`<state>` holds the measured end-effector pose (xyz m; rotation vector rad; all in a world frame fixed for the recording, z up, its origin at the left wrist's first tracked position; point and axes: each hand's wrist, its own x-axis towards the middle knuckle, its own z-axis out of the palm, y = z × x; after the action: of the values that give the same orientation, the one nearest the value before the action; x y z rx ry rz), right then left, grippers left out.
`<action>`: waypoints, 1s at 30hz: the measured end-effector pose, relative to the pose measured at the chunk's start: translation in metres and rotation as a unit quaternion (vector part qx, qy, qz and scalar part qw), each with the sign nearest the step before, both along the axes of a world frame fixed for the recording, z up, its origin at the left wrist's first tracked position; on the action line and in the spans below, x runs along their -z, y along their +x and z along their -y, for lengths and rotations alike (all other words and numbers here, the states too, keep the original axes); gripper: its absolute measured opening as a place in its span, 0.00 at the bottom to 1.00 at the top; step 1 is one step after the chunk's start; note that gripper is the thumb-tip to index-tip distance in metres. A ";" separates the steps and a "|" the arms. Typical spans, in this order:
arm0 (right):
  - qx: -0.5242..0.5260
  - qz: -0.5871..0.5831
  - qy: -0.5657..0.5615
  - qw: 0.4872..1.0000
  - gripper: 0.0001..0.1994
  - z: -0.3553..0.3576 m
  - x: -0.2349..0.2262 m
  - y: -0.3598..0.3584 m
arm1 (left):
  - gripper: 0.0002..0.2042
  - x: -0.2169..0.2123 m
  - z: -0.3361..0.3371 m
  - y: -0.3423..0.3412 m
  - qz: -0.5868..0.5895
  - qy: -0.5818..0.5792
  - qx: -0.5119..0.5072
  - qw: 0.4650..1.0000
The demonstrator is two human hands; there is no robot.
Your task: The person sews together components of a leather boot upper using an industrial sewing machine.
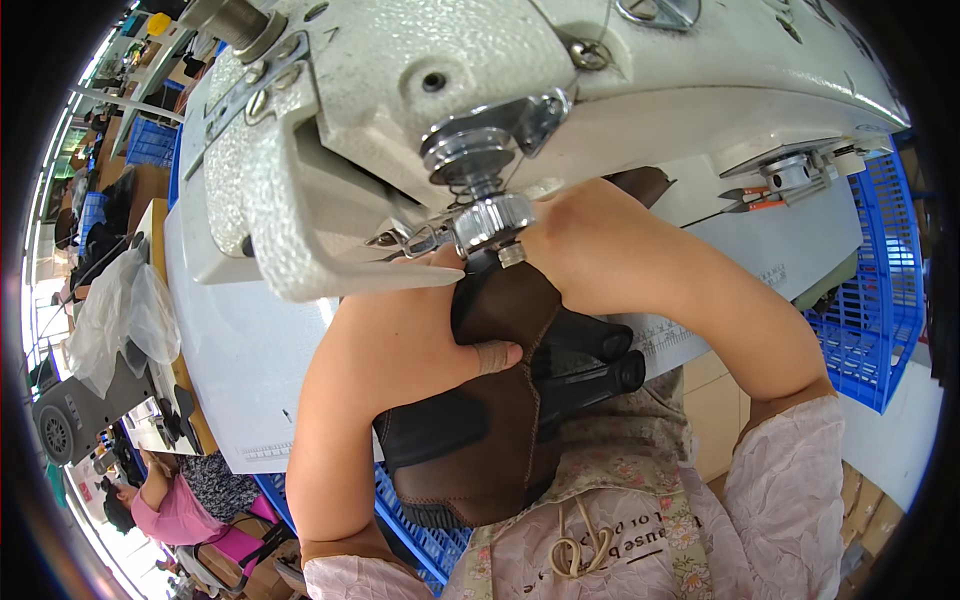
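A stitched piece of sheer dark brown fabric with black panels (465,435) hangs over the sewing machine table's near edge toward my lap. It has a gathered black edge at the bottom and two black finger-like tubes at its right. My left hand (440,345) grips its upper part, the thumb, wrapped in a tan bandage, lying across the brown fabric; the other fingers are hidden by the machine. My right hand (562,240) reaches in from the right to the fabric's top, its fingers hidden behind the tension knob (495,222). The white sewing machine head (450,60) hides the needle area.
Orange-handled thread snips (750,202) lie on the table (235,380) at the right, under the machine arm. A blue basket (875,290) stands beyond the right edge. Clear plastic bags (125,310) hang at the left. Farther left, a person in pink (180,505) sits working.
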<state>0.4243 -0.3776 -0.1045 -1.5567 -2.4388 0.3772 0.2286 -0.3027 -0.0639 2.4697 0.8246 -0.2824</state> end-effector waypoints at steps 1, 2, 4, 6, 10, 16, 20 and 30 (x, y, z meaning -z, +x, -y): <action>0.001 0.000 0.000 1.000 0.13 0.000 0.000 0.000 | 0.36 -0.001 0.000 0.001 -0.002 -0.003 -0.001 1.000; 0.003 0.006 -0.004 1.000 0.13 0.000 0.000 0.000 | 0.36 -0.001 0.000 0.001 -0.003 -0.006 -0.003 1.000; 0.005 0.011 -0.006 1.000 0.14 0.000 0.000 0.000 | 0.36 -0.001 0.000 0.001 -0.002 -0.009 -0.005 1.000; 0.004 0.005 -0.012 1.000 0.14 0.000 -0.001 0.000 | 0.36 0.000 0.000 0.001 -0.002 -0.012 -0.008 1.000; 0.006 0.003 0.005 1.000 0.14 0.000 0.002 0.000 | 0.36 0.001 0.001 0.000 0.008 0.008 0.000 1.000; 0.000 -0.003 0.011 1.000 0.14 0.000 0.002 0.000 | 0.36 -0.003 0.001 0.002 -0.021 0.001 -0.005 1.000; 0.005 0.002 -0.006 1.000 0.14 0.001 0.001 0.000 | 0.35 -0.001 0.000 0.001 -0.015 0.004 -0.002 1.000; 0.007 0.010 0.002 1.000 0.14 0.000 0.001 -0.001 | 0.36 -0.001 0.000 0.000 -0.006 -0.001 -0.005 1.000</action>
<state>0.4231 -0.3778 -0.1055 -1.5831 -2.4407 0.3569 0.2290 -0.3030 -0.0630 2.4649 0.8401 -0.2946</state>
